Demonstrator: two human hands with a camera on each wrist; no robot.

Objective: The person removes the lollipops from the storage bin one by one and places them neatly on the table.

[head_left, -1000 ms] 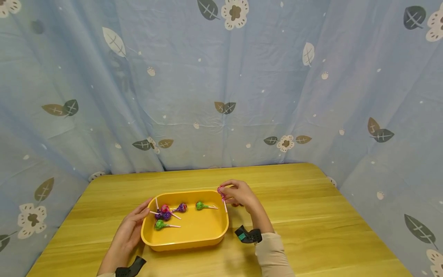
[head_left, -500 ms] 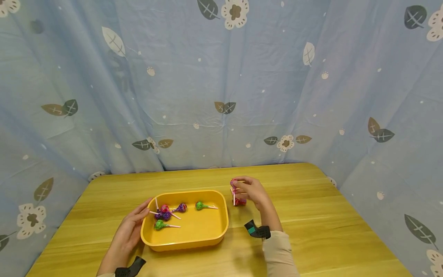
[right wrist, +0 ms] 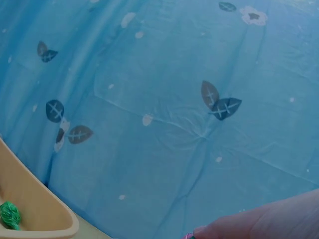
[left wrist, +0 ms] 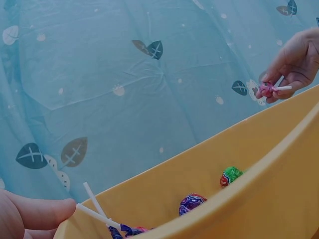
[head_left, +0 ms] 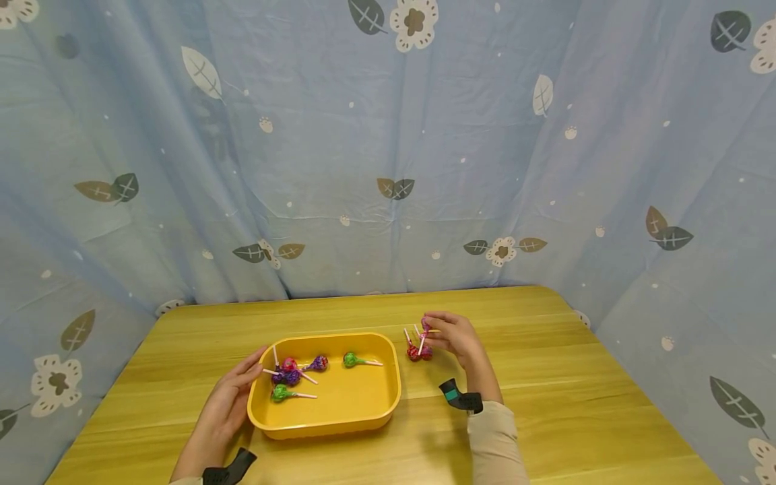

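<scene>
My right hand pinches a pink-wrapped lollipop by its head, the white stick hanging down. Just below it, two dark red and purple lollipops lie on the table, right of the yellow tray. My left hand rests along the tray's left side, its fingers fairly straight against the rim. Inside the tray, purple and pink lollipops cluster at the left, beside a green lollipop. Another green lollipop lies farther right in it.
The wooden table extends on both sides of the tray. Behind it hangs a blue curtain with leaves and flowers. Each wrist wears a black strap.
My right hand has moved right from the tray's right rim with the pink lollipop, uncovering the two lollipops on the table. The left hand and tray stay put.
</scene>
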